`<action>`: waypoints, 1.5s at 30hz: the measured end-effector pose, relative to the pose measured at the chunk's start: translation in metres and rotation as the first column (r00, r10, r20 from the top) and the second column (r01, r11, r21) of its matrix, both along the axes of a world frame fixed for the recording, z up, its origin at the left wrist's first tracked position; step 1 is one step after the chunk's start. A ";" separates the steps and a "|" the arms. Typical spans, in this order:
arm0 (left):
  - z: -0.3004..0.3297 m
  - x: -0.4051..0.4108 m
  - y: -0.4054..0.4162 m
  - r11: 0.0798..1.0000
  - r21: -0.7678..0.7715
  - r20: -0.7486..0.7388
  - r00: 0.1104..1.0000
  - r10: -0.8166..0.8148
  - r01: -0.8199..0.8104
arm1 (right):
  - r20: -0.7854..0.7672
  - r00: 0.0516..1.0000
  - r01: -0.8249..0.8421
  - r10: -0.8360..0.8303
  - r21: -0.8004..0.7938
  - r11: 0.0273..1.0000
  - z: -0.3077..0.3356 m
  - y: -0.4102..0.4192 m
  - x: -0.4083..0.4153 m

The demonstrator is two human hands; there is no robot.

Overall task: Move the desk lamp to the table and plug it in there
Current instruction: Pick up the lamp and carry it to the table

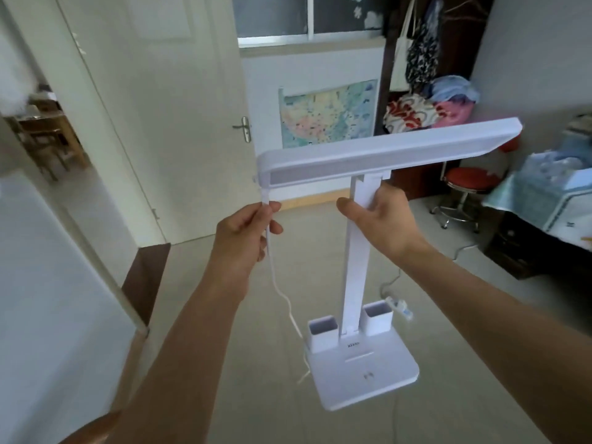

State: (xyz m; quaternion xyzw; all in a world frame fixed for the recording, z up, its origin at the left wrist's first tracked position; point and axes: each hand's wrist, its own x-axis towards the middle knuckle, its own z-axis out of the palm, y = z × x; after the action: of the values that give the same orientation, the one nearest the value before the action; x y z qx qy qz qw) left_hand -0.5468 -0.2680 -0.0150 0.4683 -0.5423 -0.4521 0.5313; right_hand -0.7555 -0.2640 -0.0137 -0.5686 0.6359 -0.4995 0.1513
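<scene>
A white desk lamp (355,270) hangs in the air in front of me, upright, with a long flat head at the top and a square base with two small cups at the bottom. My right hand (381,219) grips its upright stem just under the head. My left hand (246,235) pinches the lamp's white cord (285,299) near its plug end; the cord loops down to the back of the base. A table with a blue-green cloth (525,200) stands at the right edge.
An open white door (179,123) is at the left, with a doorway beside it. A red stool (464,190) stands near the table. A white power strip (400,307) lies on the tiled floor behind the lamp. A map hangs on the far wall.
</scene>
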 end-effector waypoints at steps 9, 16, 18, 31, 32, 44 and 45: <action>-0.010 -0.160 -0.025 0.977 0.024 -0.127 0.970 -0.207 0.211 | -0.022 0.977 0.212 -0.212 -0.016 0.977 -0.012 0.015 -0.154; -0.012 -0.249 -0.055 0.945 0.049 -0.153 0.938 -0.312 0.323 | -0.026 0.939 0.342 -0.342 0.012 0.939 -0.027 0.012 -0.238; -0.011 -0.274 -0.067 0.932 0.050 -0.155 0.925 -0.348 0.359 | -0.009 0.929 0.369 -0.369 0.010 0.929 -0.031 0.007 -0.260; -0.003 -0.436 -0.183 0.754 0.027 -0.139 0.749 -0.648 0.657 | -0.031 0.777 0.630 -0.629 0.063 0.774 -0.030 -0.069 -0.384; -0.001 -0.447 -0.193 0.743 0.033 -0.133 0.740 -0.660 0.668 | -0.035 0.766 0.643 -0.642 0.068 0.763 -0.028 -0.077 -0.392; -0.004 -0.569 -0.278 0.589 0.071 -0.174 0.591 -0.787 0.805 | 0.065 0.672 0.740 -0.738 -0.018 0.672 -0.025 -0.134 -0.494; -0.006 -0.577 -0.278 0.577 0.076 -0.181 0.580 -0.794 0.814 | 0.068 0.659 0.751 -0.749 -0.019 0.660 -0.026 -0.133 -0.500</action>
State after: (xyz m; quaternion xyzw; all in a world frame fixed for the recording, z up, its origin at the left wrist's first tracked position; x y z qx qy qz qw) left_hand -1.1236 -0.5464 -0.0210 0.1800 -0.6250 -0.7121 0.2643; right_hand -1.2557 -0.3971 -0.0392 -0.2459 0.7978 -0.5468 -0.0638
